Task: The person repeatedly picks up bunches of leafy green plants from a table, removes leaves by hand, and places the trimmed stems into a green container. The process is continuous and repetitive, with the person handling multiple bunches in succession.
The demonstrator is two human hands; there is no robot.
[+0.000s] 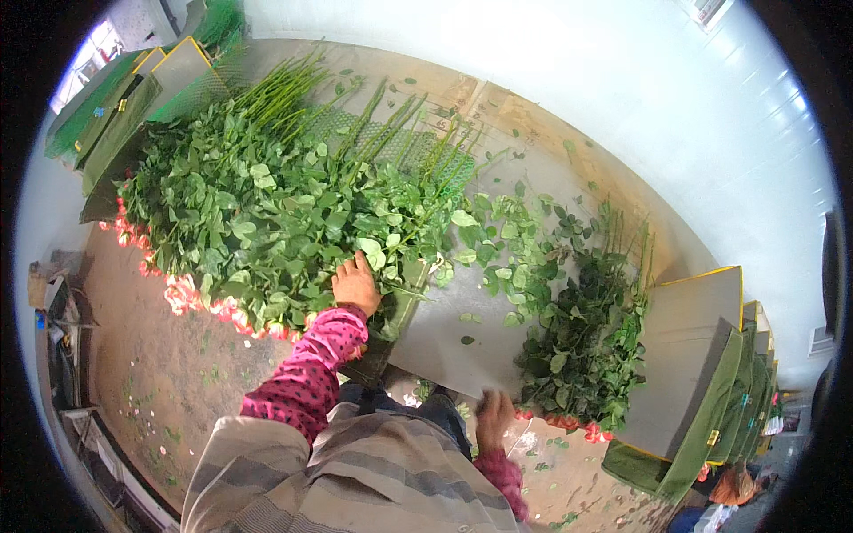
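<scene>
My left hand point(356, 286), in a pink dotted sleeve, reaches onto the near right side of a large heap of cut roses point(280, 200). Its fingers touch the leaves; whether they grip a stem is hidden. The heap's pink-and-white blooms point(183, 293) hang towards me over the table's near edge, with bare green stems point(286, 86) pointing away. My right hand point(494, 413) is blurred at the near edge of the grey tabletop point(440, 340). It is just left of the red blooms point(563, 421) of a smaller rose pile point(583, 326); I cannot make out anything in it.
Loose leaves point(513, 266) lie between the piles. Green netting point(426, 150) lies under the stems. Yellow-edged boards point(693, 353) with green covers stand at right, and similar clipped panels point(126, 106) at far left. A pale wall point(533, 46) rises behind; petals litter the floor point(160, 393).
</scene>
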